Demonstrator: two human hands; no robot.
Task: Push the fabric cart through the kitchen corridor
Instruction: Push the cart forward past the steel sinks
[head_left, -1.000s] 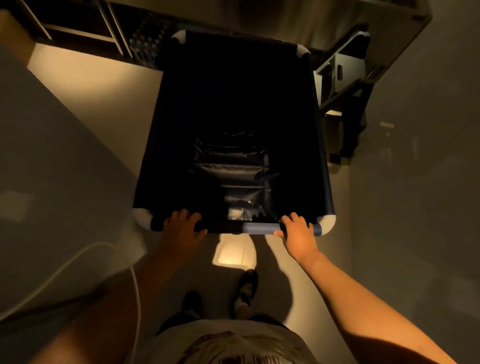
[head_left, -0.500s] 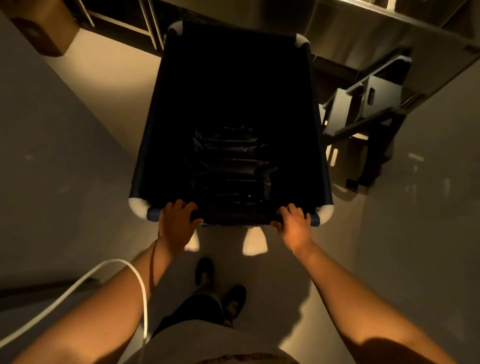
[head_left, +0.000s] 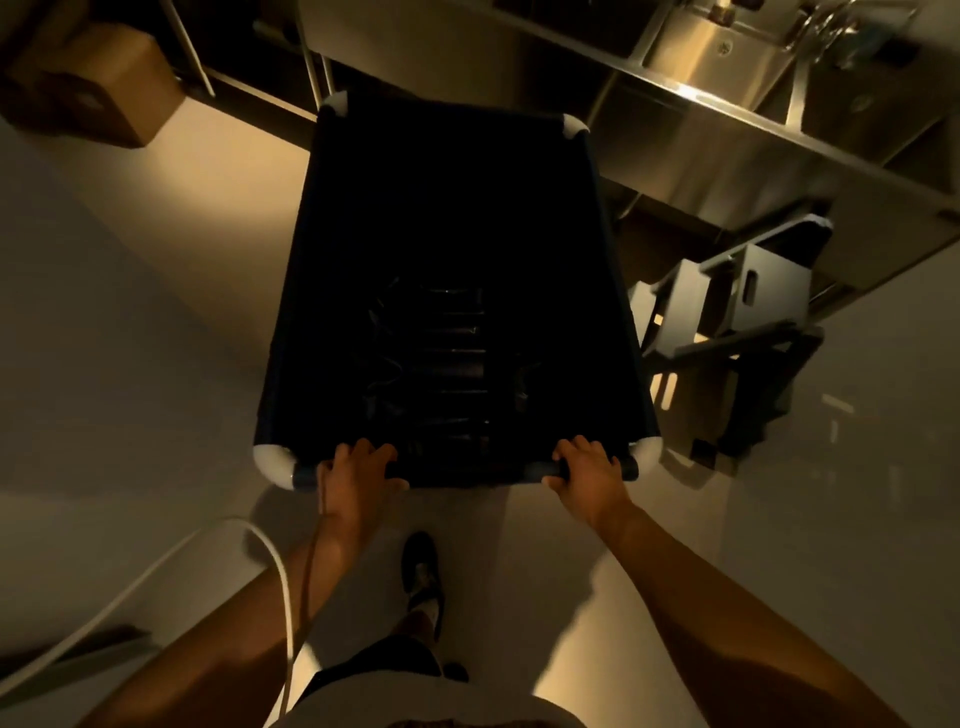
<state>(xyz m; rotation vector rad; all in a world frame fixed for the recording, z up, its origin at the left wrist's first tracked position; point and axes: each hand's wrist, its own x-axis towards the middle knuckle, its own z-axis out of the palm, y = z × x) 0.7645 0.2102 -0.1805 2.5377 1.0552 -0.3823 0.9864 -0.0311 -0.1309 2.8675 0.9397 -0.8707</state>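
One fabric cart (head_left: 457, 249), dark cloth on a tube frame, dead centre ahead of you on the pale floor (head_left: 156, 322). Four white corner caps visible: two near (head_left: 274, 462) (head_left: 647, 451), two far (head_left: 334, 104) (head_left: 574, 127). Two hands on the near handle bar (head_left: 467, 470): your left hand (head_left: 356, 470) wraps it just inside the left cap, fingers curled over the top, thumb underneath; your right hand (head_left: 589, 473) clamps it just inside the right cap, same wrap. Both are grasping the bar, neither loose. Inside the cart: one pile of dark folded stuff (head_left: 441, 364), too dim to tell what it is or count the pieces. One shoe (head_left: 423, 577) is clearly lit on the floor behind the bar, between your arms; a second dark shape sits lower, near your shorts, can't tell if it's the other shoe. One white cable (head_left: 249, 540) loops across your left forearm. Surroundings: one steel sink counter (head_left: 727, 104) runs along the right, with two basins showing at the top right. One grey trolley or stand (head_left: 737, 312) sits under the counter edge, just beside the cart's right side, the tightest spot in the lane. One cardboard box (head_left: 98, 83) top left, well apart from the cart. Dark shelving legs (head_left: 311, 67) stand right at the cart's far left corner. A plain wall surface (head_left: 78, 415) closes the left side.
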